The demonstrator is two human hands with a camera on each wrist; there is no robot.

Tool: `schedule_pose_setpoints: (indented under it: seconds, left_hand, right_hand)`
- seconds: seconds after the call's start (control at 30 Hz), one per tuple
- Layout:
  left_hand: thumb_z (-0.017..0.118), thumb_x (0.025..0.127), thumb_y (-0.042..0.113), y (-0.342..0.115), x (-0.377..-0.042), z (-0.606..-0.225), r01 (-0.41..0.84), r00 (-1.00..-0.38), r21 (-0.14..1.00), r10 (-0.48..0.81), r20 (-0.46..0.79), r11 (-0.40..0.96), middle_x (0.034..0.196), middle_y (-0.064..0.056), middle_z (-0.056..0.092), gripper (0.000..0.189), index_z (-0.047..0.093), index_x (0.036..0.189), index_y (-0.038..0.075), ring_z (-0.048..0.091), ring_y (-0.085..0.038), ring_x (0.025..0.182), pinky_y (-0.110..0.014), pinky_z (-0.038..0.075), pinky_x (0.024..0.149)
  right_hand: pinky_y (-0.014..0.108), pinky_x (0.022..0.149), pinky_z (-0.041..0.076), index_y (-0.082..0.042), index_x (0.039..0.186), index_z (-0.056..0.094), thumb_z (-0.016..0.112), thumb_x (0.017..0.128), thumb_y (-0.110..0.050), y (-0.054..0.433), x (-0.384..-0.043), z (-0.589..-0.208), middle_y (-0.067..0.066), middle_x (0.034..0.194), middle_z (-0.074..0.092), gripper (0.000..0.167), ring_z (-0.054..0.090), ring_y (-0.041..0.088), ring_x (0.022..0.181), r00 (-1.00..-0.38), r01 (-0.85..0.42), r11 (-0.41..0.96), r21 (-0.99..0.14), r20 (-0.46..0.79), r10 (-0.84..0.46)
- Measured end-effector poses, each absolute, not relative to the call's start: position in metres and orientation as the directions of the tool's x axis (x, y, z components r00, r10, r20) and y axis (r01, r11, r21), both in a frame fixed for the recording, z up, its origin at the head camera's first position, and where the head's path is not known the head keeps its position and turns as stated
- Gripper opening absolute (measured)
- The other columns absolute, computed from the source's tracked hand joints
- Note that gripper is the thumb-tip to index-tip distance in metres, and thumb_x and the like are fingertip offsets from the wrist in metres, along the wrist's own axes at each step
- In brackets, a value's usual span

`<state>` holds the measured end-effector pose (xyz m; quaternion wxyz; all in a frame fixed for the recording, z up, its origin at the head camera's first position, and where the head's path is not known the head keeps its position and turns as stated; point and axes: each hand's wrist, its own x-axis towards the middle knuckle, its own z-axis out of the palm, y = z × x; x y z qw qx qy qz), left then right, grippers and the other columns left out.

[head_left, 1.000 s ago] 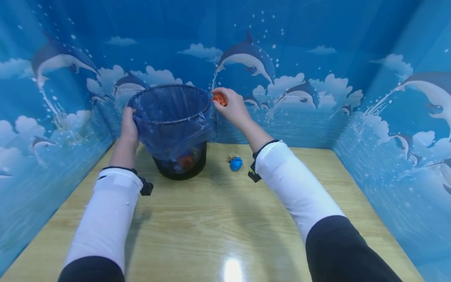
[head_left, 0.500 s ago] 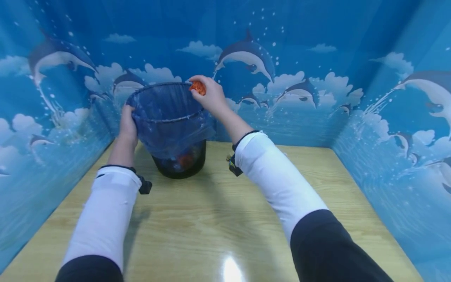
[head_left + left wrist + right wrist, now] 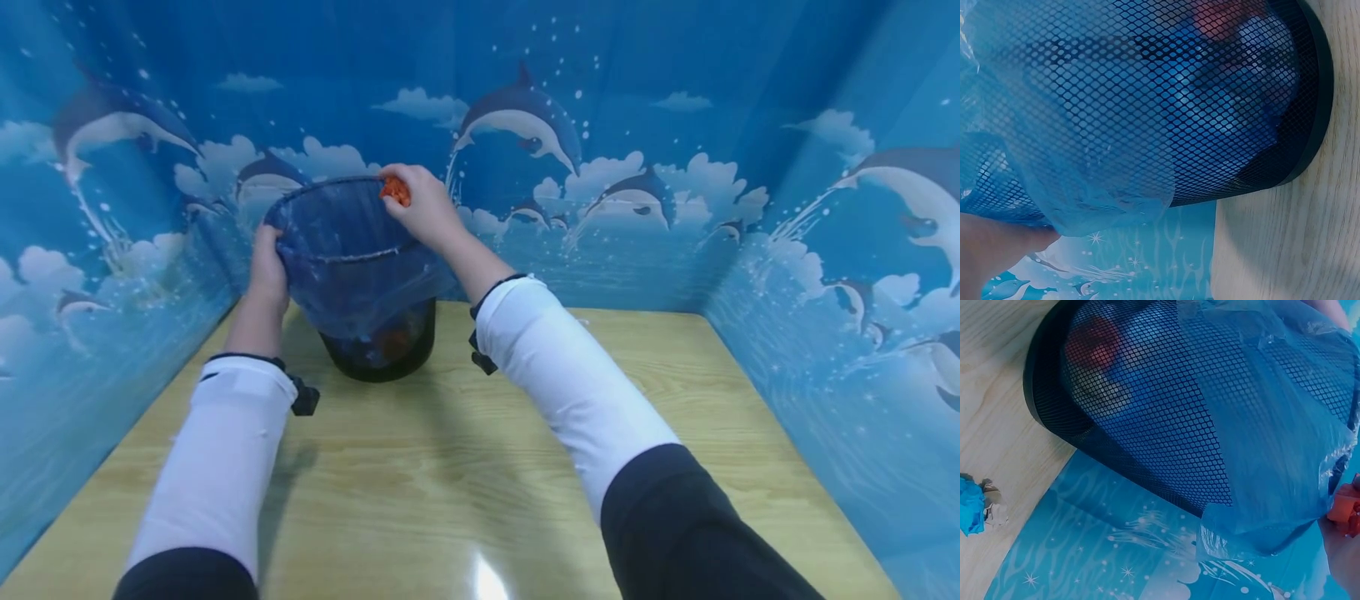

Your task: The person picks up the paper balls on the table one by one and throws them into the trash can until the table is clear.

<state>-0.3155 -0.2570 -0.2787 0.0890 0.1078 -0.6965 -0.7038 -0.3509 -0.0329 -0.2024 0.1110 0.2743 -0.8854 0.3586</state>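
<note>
A black mesh wastebasket (image 3: 381,367) with a thin blue bag (image 3: 352,292) folded over its rim stands at the table's back left. My left hand (image 3: 268,268) grips its rim on the left side, most fingers hidden. At the rim's right side my right hand (image 3: 423,208) pinches a crumpled orange paper ball (image 3: 394,191), close over the opening. Through the mesh in the right wrist view shows a red crumpled ball (image 3: 1093,342) low inside the bag, among paler pieces. A blue crumpled ball (image 3: 970,506) and a tan one (image 3: 995,511) lie on the table.
The wooden table (image 3: 420,467) has blue dolphin-print sheets (image 3: 637,100) standing round its back and sides. The wastebasket is close to the back sheet. My right sleeve (image 3: 555,367) covers the blue and tan balls in the head view.
My right hand has moved left with the orange paper ball, from beside the wastebasket to its rim. The left hand keeps its grip; the blue and tan balls became hidden behind the right arm.
</note>
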Motion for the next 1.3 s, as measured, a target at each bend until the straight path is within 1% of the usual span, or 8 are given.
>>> schedule_pose_setpoints:
  seconds: [0.27,0.37,0.5,0.6,0.7,0.83,1.1,1.3]
  left_hand:
    - [0.020,0.097,0.049,-0.258,-0.314,-0.279,-0.034,-0.962,0.999,-0.270,-0.029,0.014,0.160,0.010,-0.023,0.070,-0.016,0.154,0.028,-0.019,-0.013,0.147,-0.034,-0.005,0.120]
    - [0.020,0.098,0.048,-0.258,-0.315,-0.278,-0.032,-0.962,0.999,-0.270,-0.028,0.010,0.159,0.010,-0.024,0.070,-0.017,0.153,0.028,-0.021,-0.013,0.146,-0.034,-0.005,0.120]
    - [0.021,0.097,0.045,-0.259,-0.315,-0.276,-0.023,-0.960,1.000,-0.279,-0.022,0.000,0.160,0.009,-0.024,0.070,-0.015,0.154,0.027,-0.021,-0.012,0.147,-0.033,-0.003,0.120]
    - [0.020,0.097,0.045,-0.259,-0.315,-0.276,-0.025,-0.961,1.000,-0.277,-0.024,0.003,0.160,0.008,-0.024,0.069,-0.016,0.154,0.026,-0.021,-0.013,0.147,-0.033,-0.004,0.120]
    - [0.020,0.098,0.045,-0.260,-0.315,-0.276,-0.023,-0.963,1.000,-0.267,-0.022,-0.001,0.159,0.008,-0.024,0.069,-0.016,0.154,0.026,-0.021,-0.013,0.146,-0.033,-0.005,0.120]
    - [0.020,0.098,0.045,-0.261,-0.315,-0.276,-0.019,-0.965,1.000,-0.262,-0.019,-0.003,0.160,0.008,-0.024,0.069,-0.015,0.154,0.027,-0.021,-0.013,0.147,-0.033,-0.005,0.120]
    - [0.020,0.097,0.042,-0.259,-0.314,-0.276,-0.007,-0.965,1.000,-0.264,-0.013,-0.024,0.160,0.006,-0.023,0.070,-0.015,0.154,0.023,-0.020,-0.013,0.147,-0.033,-0.002,0.120]
    - [0.019,0.098,0.041,-0.257,-0.313,-0.276,-0.027,-0.963,1.000,-0.269,-0.030,-0.015,0.160,0.007,-0.023,0.067,-0.015,0.154,0.025,-0.019,-0.014,0.148,-0.034,-0.001,0.120]
  right_hand:
    - [0.024,0.087,0.048,-0.021,0.135,0.055,0.056,0.098,-0.020,-0.034,-0.350,-0.204,0.005,0.140,0.049,0.036,0.052,0.016,0.114,-0.832,-0.554,0.614,-0.562,0.388,-0.397]
    - [0.025,0.092,0.047,-0.022,0.139,0.052,0.055,0.098,-0.024,-0.034,-0.351,-0.203,0.005,0.147,0.044,0.041,0.050,0.017,0.122,-0.833,-0.553,0.639,-0.535,0.365,-0.416]
    - [0.033,0.111,0.034,-0.028,0.149,0.039,0.054,0.098,-0.035,-0.033,-0.351,-0.203,0.001,0.161,0.022,0.053,0.028,0.018,0.145,-0.845,-0.534,0.683,-0.498,0.296,-0.445]
    - [0.041,0.119,0.019,-0.031,0.152,0.029,0.053,0.097,-0.042,-0.032,-0.351,-0.203,-0.001,0.164,0.008,0.061,0.009,0.020,0.151,-0.858,-0.513,0.718,-0.471,0.268,-0.437]
    - [0.046,0.120,0.013,-0.033,0.154,0.023,0.053,0.096,-0.047,-0.031,-0.350,-0.204,0.000,0.164,0.003,0.067,0.003,0.024,0.151,-0.865,-0.501,0.748,-0.436,0.263,-0.427]
    - [0.049,0.120,0.009,-0.033,0.155,0.016,0.053,0.095,-0.051,-0.027,-0.349,-0.206,0.000,0.164,-0.002,0.073,-0.001,0.027,0.151,-0.874,-0.487,0.768,-0.417,0.228,-0.430]
    - [0.050,0.120,0.006,-0.031,0.156,0.012,0.053,0.094,-0.051,-0.003,-0.352,-0.212,0.003,0.164,-0.004,0.077,-0.003,0.027,0.151,-0.870,-0.491,0.750,-0.444,0.206,-0.448]
    - [0.051,0.119,0.007,-0.029,0.157,0.009,0.055,0.094,-0.050,0.017,-0.356,-0.217,0.006,0.164,-0.005,0.081,-0.005,0.030,0.151,-0.883,-0.465,0.743,-0.482,0.198,-0.425]
